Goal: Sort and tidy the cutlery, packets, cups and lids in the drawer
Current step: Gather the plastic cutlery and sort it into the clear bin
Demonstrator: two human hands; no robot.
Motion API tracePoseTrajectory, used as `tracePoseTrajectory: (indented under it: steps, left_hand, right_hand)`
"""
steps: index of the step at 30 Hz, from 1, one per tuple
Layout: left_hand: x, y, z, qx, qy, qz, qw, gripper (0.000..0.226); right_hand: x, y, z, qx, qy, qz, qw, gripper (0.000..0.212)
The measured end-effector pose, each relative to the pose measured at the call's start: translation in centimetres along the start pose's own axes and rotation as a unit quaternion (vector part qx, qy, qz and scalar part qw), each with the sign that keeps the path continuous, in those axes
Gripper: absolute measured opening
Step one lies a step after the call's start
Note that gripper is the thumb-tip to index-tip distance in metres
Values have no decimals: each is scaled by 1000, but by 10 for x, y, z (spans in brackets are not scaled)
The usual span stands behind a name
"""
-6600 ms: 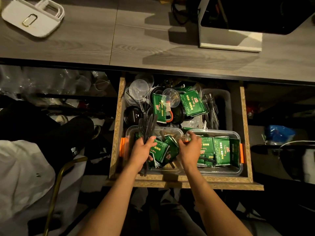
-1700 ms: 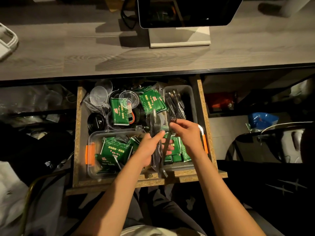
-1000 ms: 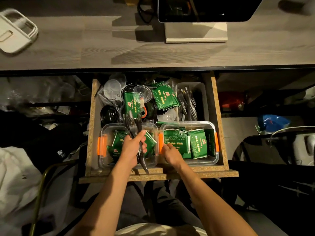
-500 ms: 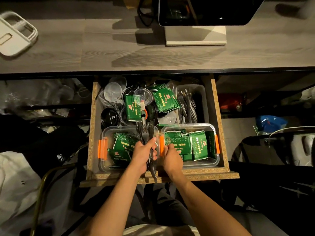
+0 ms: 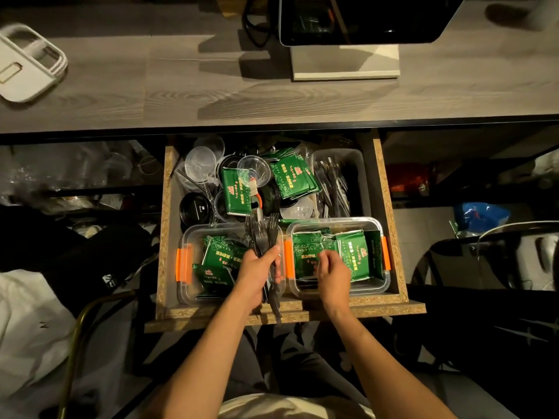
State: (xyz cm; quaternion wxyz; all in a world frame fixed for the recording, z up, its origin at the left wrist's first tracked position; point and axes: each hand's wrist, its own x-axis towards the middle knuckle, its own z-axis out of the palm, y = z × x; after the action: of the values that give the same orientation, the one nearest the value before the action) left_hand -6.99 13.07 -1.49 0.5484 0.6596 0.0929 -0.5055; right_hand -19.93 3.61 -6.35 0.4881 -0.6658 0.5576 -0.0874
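The open wooden drawer [image 5: 390, 237] holds two clear boxes with orange clips. My left hand [image 5: 257, 267] grips a bundle of black plastic forks [image 5: 262, 234] over the left clear box [image 5: 186, 237], which holds green packets [image 5: 216, 255]. My right hand [image 5: 331, 273] reaches into the right clear box [image 5: 375, 225] with curled fingers on the green packets [image 5: 351, 252] there; whether it pinches one I cannot tell. At the back lie clear cups [image 5: 198, 163], black lids [image 5: 195, 208], more green packets [image 5: 292, 176] and a grey bin of dark cutlery [image 5: 332, 189].
A grey wooden counter [image 5: 181, 86] runs above the drawer. On it stand a screen on a white base [image 5: 344, 62] and a white tray [image 5: 24, 68] at the far left. A shelf with clear plastic ware [image 5: 75, 170] sits left of the drawer.
My right hand has moved right from the gap between the boxes into the right box, onto the packets. My left hand holds the forks in about the same place.
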Motion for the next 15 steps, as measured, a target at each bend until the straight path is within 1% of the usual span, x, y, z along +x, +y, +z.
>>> tracePoseTrajectory:
  steps: [2,4,6,8,10,12,13,15]
  left_hand:
    - [2,-2,2,9,3,-2,1000,25]
    - [4,-2,6,12,1,-7,1000,21]
    - [4,-1,11,-7,-4,-14,1000,18]
    - [3,2,20,-24,-1,-24,999,17]
    - [-1,8,32,-42,-1,-26,999,14]
    - [-2,12,46,-75,9,-23,997,10]
    - [-2,15,52,-92,20,-24,995,13]
    - [-1,20,64,-112,36,-18,993,33]
  right_hand:
    - [2,-9,-12,35,41,-28,998,22]
    - [7,-24,-25,104,77,-31,991,23]
    - [14,-43,-40,210,76,-20,975,24]
    - [22,-62,-50,322,58,0,945,22]
    - [25,-75,-52,385,58,18,921,20]
    - [23,-82,-47,400,68,40,913,20]
    - [21,-84,-44,393,73,50,915,20]
    - [15,-82,-39,375,70,60,922,20]
